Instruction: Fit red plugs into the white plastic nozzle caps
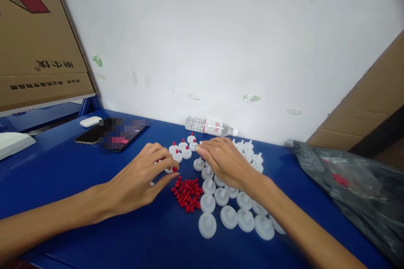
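My left hand (143,178) rests on the blue table (94,227), its fingers curled over a white plastic cap with a small red plug (174,170) pinched at the fingertips. My right hand (225,160) lies palm down over several white caps (227,214), its fingertips reaching a capped piece (193,146). A heap of red plugs (187,194) lies between the hands. Behind them stand several white caps fitted with red plugs (180,150).
A clear water bottle (211,126) lies on its side by the white wall. A phone (110,134) and a white case (90,121) sit at the back left. Cardboard boxes (34,38) stand at the left and right. A dark plastic bag (353,189) lies at the right.
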`<state>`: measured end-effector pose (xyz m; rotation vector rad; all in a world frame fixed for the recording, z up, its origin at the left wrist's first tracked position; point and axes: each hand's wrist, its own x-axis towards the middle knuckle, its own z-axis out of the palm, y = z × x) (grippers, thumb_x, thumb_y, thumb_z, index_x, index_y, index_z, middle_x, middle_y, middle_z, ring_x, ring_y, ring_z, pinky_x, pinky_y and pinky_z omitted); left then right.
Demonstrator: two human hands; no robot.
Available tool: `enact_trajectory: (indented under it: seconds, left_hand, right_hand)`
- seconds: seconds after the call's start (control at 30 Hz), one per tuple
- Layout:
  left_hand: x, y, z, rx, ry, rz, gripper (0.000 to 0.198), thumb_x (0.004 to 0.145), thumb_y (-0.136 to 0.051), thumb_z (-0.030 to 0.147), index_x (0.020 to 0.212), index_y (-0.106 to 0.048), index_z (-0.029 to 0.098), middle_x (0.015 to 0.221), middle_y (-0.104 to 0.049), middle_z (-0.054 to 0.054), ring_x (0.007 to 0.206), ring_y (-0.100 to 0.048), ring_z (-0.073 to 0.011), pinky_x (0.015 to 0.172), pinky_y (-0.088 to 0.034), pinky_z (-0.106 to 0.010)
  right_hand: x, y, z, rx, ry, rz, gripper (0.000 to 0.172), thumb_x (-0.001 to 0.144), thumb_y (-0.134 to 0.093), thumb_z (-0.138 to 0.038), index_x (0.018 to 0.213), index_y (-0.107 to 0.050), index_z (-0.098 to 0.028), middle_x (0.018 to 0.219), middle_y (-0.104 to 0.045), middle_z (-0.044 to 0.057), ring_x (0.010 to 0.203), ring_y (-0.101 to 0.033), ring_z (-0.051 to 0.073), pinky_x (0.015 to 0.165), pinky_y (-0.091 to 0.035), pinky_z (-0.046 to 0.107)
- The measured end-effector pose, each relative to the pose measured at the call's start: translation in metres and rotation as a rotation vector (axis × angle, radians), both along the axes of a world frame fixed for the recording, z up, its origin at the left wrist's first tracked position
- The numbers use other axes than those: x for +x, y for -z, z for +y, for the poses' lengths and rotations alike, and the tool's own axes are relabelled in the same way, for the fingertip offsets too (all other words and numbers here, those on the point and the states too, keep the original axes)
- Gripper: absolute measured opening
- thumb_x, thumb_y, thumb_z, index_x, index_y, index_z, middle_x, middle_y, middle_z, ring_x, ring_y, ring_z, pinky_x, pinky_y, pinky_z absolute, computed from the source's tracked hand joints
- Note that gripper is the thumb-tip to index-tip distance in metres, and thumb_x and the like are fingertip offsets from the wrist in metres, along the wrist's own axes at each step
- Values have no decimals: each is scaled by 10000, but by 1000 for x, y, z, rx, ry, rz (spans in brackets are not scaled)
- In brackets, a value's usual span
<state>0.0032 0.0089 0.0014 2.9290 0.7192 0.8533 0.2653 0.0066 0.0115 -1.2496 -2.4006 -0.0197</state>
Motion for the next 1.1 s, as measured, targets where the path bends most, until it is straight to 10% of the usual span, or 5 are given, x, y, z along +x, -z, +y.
enact_trajectory:
  seconds: [0.2, 1.1]
  left_hand:
    - [1, 3, 0, -28, 39, 37, 260, 1010, -481, 127, 1193, -651, 204, 1074, -617, -94, 973, -525, -216, 842, -449, -370]
    - [0, 4, 5, -44, 30, 166, 343, 1052, -420, 146, 1360, -550, 220, 1103, -641, -87, 1038, -547, -222, 906, -448, -370]
  right_hand:
    - [5, 0, 3, -37, 39, -51, 584, 1097, -204, -433, 668, -533, -212, 665, -600, 11, 749, -586, 190, 881, -389, 414]
    - [2, 2, 2, 57, 59, -34, 445, 1099, -257, -380, 1102, -671, -219, 1161, -726, 38, 1116, -616, 231, 1075, -333, 474]
